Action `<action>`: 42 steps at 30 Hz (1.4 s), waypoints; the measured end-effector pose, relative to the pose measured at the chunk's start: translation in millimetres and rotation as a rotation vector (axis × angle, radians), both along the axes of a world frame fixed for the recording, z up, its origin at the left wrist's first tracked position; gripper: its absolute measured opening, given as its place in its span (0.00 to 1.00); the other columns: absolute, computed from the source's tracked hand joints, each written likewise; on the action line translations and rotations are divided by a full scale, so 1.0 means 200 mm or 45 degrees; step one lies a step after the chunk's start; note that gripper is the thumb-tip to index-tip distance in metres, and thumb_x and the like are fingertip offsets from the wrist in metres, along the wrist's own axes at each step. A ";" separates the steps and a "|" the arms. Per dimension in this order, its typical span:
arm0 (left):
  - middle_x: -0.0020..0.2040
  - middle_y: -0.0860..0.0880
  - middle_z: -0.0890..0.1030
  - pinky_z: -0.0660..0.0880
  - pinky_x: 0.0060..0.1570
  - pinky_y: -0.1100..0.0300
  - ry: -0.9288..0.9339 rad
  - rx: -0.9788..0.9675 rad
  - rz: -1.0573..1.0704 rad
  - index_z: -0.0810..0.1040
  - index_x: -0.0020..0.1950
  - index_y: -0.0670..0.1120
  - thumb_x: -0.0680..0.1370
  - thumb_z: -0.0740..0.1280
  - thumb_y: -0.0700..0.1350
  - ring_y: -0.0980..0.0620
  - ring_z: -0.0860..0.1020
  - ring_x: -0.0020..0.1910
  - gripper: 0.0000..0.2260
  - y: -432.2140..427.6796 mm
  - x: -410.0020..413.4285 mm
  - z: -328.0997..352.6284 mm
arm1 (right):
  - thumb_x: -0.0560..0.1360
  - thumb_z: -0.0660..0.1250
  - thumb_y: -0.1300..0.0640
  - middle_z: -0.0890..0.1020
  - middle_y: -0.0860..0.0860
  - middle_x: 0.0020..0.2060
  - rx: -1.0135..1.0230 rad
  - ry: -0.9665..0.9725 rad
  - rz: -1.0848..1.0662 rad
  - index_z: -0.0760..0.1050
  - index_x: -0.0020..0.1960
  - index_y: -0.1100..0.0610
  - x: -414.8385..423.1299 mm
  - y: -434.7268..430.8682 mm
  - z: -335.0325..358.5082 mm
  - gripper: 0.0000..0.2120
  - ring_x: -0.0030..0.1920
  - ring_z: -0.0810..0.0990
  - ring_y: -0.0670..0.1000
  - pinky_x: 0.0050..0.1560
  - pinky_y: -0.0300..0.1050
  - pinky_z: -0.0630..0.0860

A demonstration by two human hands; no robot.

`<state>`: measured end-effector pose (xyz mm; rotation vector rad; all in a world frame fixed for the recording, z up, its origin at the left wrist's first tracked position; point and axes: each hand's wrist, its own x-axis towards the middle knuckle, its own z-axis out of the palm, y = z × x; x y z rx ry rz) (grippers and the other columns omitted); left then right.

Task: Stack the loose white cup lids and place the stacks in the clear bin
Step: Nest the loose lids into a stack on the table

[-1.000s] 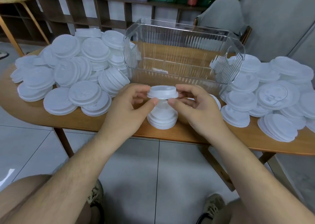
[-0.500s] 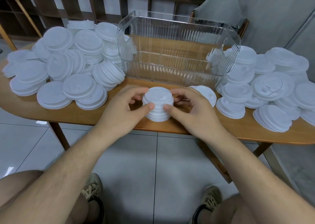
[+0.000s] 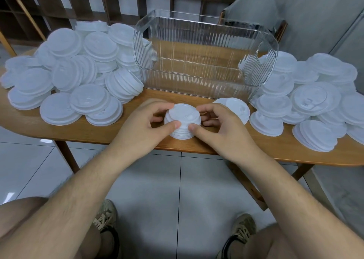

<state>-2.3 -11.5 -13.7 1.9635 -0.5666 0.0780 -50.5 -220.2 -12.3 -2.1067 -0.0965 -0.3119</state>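
white lid stack (image 3: 182,123) before clear bin (image 3: 204,69)

Left hand (image 3: 140,124) and right hand (image 3: 220,125) grip a lid stack (image 3: 182,120) on the table (image 3: 256,146).

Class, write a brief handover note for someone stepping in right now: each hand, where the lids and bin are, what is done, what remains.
Both the left hand and the right hand grip the small lid stack on the table, near its front edge.
The clear bin stands just behind it; no lids visible inside.
Done: one short stack formed.
Left: put it in the bin, then stack the loose lids piled to the left and those to the right.
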 end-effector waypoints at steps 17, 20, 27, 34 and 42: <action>0.66 0.60 0.72 0.63 0.68 0.71 -0.294 0.301 0.017 0.77 0.68 0.51 0.77 0.71 0.54 0.64 0.69 0.67 0.20 -0.12 -0.01 0.08 | 0.78 0.68 0.47 0.79 0.48 0.57 -0.556 -0.296 -0.377 0.77 0.67 0.54 -0.06 -0.09 0.04 0.20 0.58 0.75 0.49 0.57 0.39 0.70; 0.69 0.61 0.68 0.61 0.72 0.60 -0.254 0.459 0.010 0.72 0.72 0.54 0.74 0.71 0.59 0.60 0.64 0.71 0.27 -0.16 -0.01 0.10 | 0.75 0.66 0.45 0.82 0.53 0.53 -0.770 -0.324 -0.641 0.79 0.62 0.57 -0.06 -0.15 0.01 0.22 0.56 0.75 0.57 0.55 0.49 0.71; 0.76 0.60 0.56 0.56 0.69 0.62 -0.029 0.679 -0.145 0.56 0.80 0.58 0.70 0.77 0.58 0.58 0.56 0.76 0.45 -0.16 0.03 0.11 | 0.75 0.67 0.38 0.83 0.57 0.52 -1.032 -0.097 -0.799 0.80 0.62 0.56 -0.03 -0.23 -0.03 0.25 0.55 0.75 0.63 0.54 0.56 0.71; 0.76 0.62 0.58 0.59 0.64 0.65 -0.008 0.602 -0.190 0.57 0.80 0.58 0.69 0.78 0.59 0.67 0.59 0.67 0.45 -0.18 0.06 0.09 | 0.78 0.64 0.38 0.83 0.57 0.53 -1.041 -0.021 -0.754 0.78 0.66 0.55 -0.01 -0.23 -0.03 0.26 0.59 0.72 0.62 0.57 0.56 0.67; 0.78 0.59 0.60 0.57 0.71 0.64 -0.054 0.552 -0.177 0.56 0.81 0.55 0.66 0.74 0.66 0.66 0.58 0.72 0.48 -0.15 0.07 0.07 | 0.75 0.64 0.37 0.81 0.53 0.58 -0.769 -0.293 -0.673 0.78 0.65 0.53 -0.02 -0.21 0.02 0.26 0.60 0.75 0.58 0.61 0.53 0.71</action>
